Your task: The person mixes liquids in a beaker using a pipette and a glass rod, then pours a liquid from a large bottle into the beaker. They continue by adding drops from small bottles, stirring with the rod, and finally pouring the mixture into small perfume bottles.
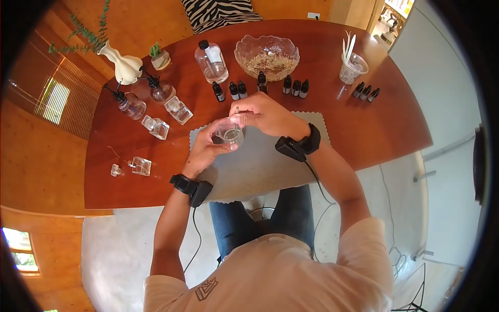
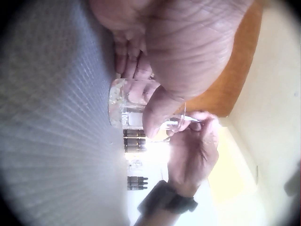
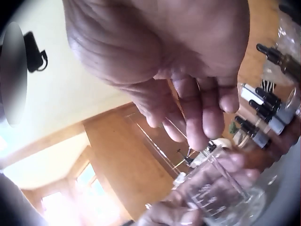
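Observation:
My left hand (image 1: pixel 204 151) holds a small clear glass beaker (image 1: pixel 229 135) over the grey mat (image 1: pixel 249 161), its thumb and fingers round the sides. Printed volume marks show on the beaker's wall (image 3: pixel 207 200) in the right wrist view. Above the rim, my right hand (image 1: pixel 273 117) pinches a thin clear stirring rod (image 3: pixel 229 178) between thumb and fingers. The rod slants down into the beaker, its lower end near the bottom. A little clear liquid seems to lie there.
Small black-capped dropper bottles (image 1: pixel 235 92) stand in a row beyond the hands, with several more (image 1: pixel 358 90) at right. Behind are a large bottle (image 1: pixel 214 65) and a glass bowl (image 1: pixel 267 54). Square glass bottles (image 1: pixel 157 129) and amber spray bottles (image 1: pixel 132 106) are at left.

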The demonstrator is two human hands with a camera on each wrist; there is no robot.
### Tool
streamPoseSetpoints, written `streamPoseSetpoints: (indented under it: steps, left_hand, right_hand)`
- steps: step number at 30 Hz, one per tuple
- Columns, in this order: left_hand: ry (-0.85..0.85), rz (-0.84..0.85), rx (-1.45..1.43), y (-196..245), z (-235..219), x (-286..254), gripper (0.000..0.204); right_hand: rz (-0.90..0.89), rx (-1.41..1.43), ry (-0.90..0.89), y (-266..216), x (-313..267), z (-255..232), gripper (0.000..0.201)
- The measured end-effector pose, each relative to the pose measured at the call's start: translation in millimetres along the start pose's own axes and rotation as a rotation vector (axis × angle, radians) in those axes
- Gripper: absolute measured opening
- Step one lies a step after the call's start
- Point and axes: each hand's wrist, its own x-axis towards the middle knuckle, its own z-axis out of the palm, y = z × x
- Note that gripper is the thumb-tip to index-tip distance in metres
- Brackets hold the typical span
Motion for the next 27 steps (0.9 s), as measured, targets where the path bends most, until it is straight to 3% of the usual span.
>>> streamPoseSetpoints:
  steps: [3,6,9,12,15,18,21,24,27]
  left_hand:
    - [-0.002,-0.006,0.01,3,1,0,0.066]
    - [-0.005,-0.001,0.019,-2,-1,0,0.066]
    - [-0.022,-0.004,-0.006,0,0,0,0.066]
    - [0.0,0.019,0.022,1,1,0,0.066]
    - [-0.004,0.011,0.021,2,1,1,0.066]
    - [0.001,0.024,0.008,2,2,1,0.066]
    - [-0.004,0.001,-0.023,1,2,0,0.067]
    - [-0.017,0.001,-0.009,-1,-1,1,0.068]
    - [0.0,0.021,0.047,-1,-2,1,0.068]
  right_hand:
    - [-0.022,-0.077,0.15,1,1,7,0.019]
    - [-0.024,0.057,0.01,-1,0,9,0.021]
    - [0.044,0.059,0.027,4,-2,6,0.024]
    - [-0.012,-0.08,0.131,9,0,5,0.025]
    - [0.064,0.125,-0.037,3,-2,-1,0.023]
    - [0.052,0.087,0.16,11,-1,2,0.021]
    - [0.005,0.082,0.039,10,-1,10,0.021]
    - [0.124,0.134,-0.075,-1,-3,-2,0.02]
    - [0.031,-0.023,0.139,10,1,4,0.019]
